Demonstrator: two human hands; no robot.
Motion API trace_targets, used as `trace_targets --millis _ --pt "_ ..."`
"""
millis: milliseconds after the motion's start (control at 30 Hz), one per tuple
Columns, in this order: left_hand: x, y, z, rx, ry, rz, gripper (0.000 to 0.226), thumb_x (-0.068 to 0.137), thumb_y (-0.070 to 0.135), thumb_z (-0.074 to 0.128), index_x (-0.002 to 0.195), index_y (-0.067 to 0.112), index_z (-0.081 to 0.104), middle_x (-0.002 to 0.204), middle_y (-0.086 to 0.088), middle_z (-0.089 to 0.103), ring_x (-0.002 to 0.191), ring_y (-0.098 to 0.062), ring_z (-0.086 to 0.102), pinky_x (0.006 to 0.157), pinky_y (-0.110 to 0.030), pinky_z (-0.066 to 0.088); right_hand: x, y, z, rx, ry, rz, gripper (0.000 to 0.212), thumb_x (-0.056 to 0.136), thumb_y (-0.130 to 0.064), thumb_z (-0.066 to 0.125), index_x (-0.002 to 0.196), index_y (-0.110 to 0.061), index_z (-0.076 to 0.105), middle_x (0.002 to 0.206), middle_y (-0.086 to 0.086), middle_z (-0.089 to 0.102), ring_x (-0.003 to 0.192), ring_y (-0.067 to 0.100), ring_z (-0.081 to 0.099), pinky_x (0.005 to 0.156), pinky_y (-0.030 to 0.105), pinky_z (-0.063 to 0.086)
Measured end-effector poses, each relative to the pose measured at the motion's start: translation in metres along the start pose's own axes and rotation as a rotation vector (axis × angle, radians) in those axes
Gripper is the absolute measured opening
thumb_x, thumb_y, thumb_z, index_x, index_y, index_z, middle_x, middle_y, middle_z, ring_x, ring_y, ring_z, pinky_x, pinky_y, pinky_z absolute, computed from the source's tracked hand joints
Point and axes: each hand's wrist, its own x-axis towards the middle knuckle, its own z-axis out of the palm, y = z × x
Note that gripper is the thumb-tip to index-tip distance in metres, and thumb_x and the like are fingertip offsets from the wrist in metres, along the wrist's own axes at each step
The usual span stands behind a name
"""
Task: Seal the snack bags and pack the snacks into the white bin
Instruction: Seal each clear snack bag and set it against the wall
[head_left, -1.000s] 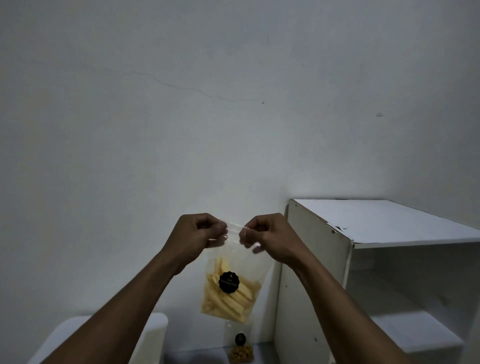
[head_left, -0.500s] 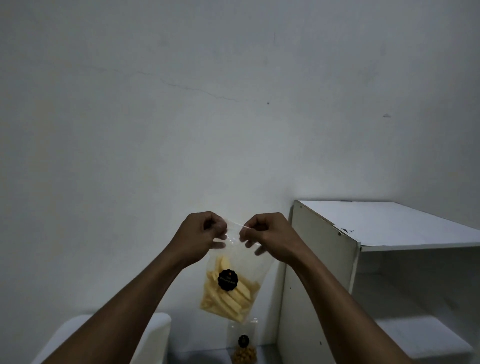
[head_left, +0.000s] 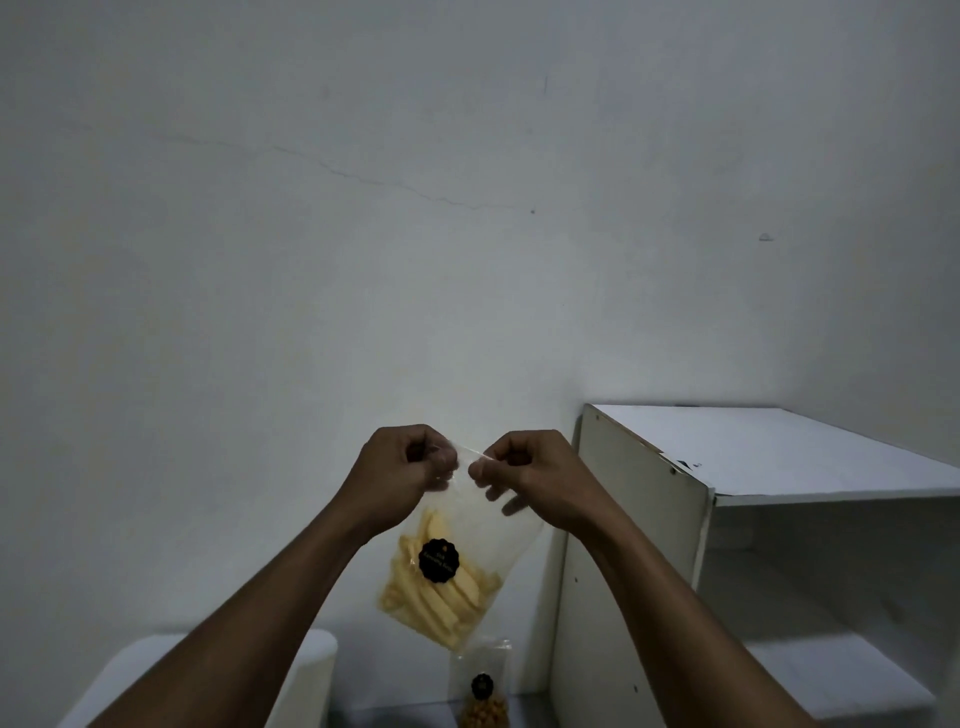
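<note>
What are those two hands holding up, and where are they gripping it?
A clear snack bag of pale yellow sticks. The left hand and right hand both pinch its top edge, one at each end, so it hangs below them.

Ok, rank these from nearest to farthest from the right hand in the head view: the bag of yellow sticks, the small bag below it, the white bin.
1. Bag of yellow sticks: its top edge is pinched in the right hand.
2. Small bag: standing below, at the bottom edge.
3. White bin: lower left, behind the left forearm.
</note>
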Motion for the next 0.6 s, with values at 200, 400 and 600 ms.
trace_targets --millis 200,400,600 --pt "-0.003 -0.003 -0.002 -0.067 0.056 -0.05 0.01 0.093 0.003 0.063 0.087 -0.001 0.069 0.08 -0.011 0.07 0.075 -0.019 0.067 0.078 -0.038 0.062 -0.005 0.009 -0.003 -0.049 0.038 -0.016 0.017 0.095 -0.014 0.064 0.084 -0.002 0.069 0.075 0.011 0.074 0.064 0.018 0.069 0.073 0.045 0.061" --pt "-0.004 0.001 0.0 -0.033 -0.022 -0.08 0.009 0.088 0.009 0.071 0.085 0.002 0.075 0.077 -0.006 0.075 0.072 -0.011 0.069 0.069 -0.023 0.057 -0.006 0.012 0.0 -0.012 0.055 -0.013 0.012 0.091 -0.013 0.069 0.084 -0.004 0.071 0.075 0.011 0.076 0.066 0.02 0.07 0.075 0.049 0.061" --pt "-0.003 -0.001 0.001 0.085 -0.007 -0.026 0.009 0.086 0.01 0.073 0.081 0.003 0.076 0.077 -0.01 0.077 0.074 -0.014 0.071 0.074 -0.026 0.057 -0.009 0.006 0.001 0.047 -0.096 0.06 0.017 0.096 -0.015 0.064 0.095 -0.001 0.072 0.088 0.012 0.078 0.08 0.02 0.074 0.066 0.03 0.059"
